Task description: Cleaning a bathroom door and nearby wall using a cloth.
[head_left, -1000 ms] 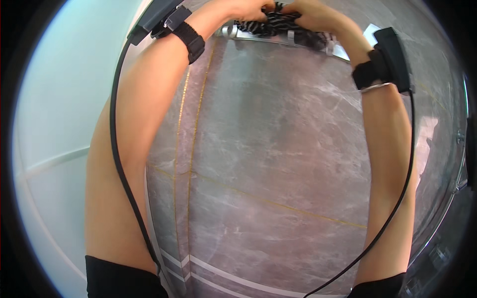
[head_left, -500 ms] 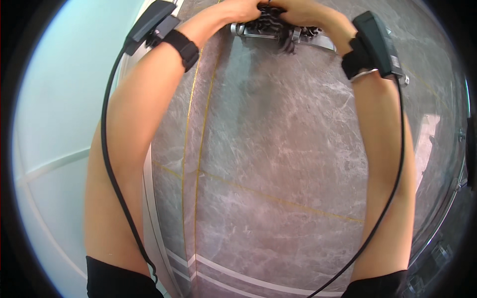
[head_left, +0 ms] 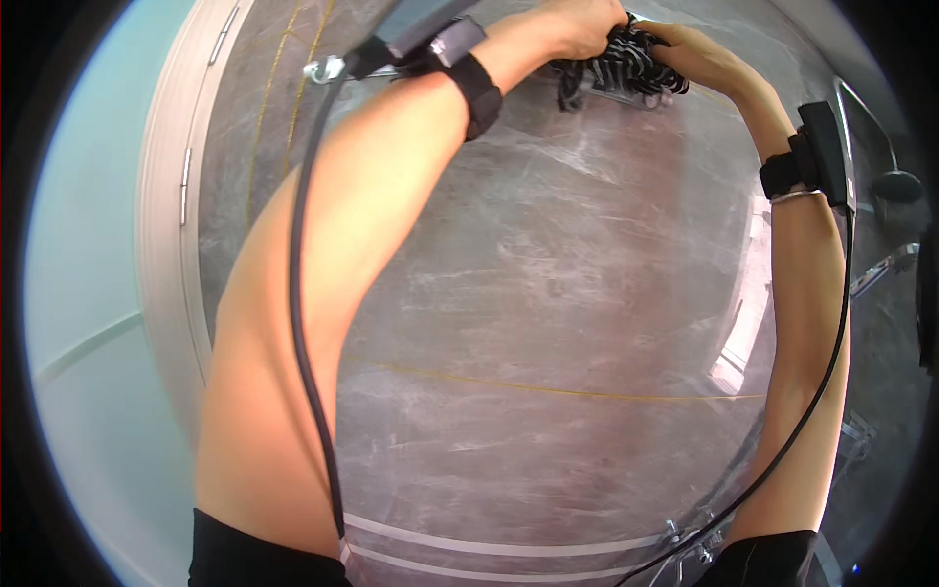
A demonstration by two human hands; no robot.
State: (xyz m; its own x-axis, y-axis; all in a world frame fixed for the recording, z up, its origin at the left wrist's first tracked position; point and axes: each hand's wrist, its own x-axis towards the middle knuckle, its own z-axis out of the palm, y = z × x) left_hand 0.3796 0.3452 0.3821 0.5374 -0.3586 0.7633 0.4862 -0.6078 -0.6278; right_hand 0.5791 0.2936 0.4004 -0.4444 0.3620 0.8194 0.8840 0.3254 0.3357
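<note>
At the top of the view, both my arms reach up to a black-and-white wavy-striped bundle (head_left: pixel 631 67), crumpled in look; its exact kind cannot be made out. My left hand (head_left: pixel 589 27) is closed at its upper left side, fingertips partly hidden. From the right, my right hand (head_left: pixel 696 57) grips its upper right edge, fingers bent over it. Loose dark ends dangle below on the left. Part of a pale, shiny bar shows beneath the bundle, against the grey wall.
Grey marble-patterned wall (head_left: pixel 528 274) with thin gold lines stands ahead. A pale door frame (head_left: pixel 166 196) with metal hinges runs down the left. On the right are a shower head (head_left: pixel 896 186) and metal fittings. Black cables (head_left: pixel 296 254) hang from devices strapped to both wrists.
The view has swung rightward. My hands and the striped bundle now appear farther right, and the shower head has come into sight. Both hands stay on the bundle.
</note>
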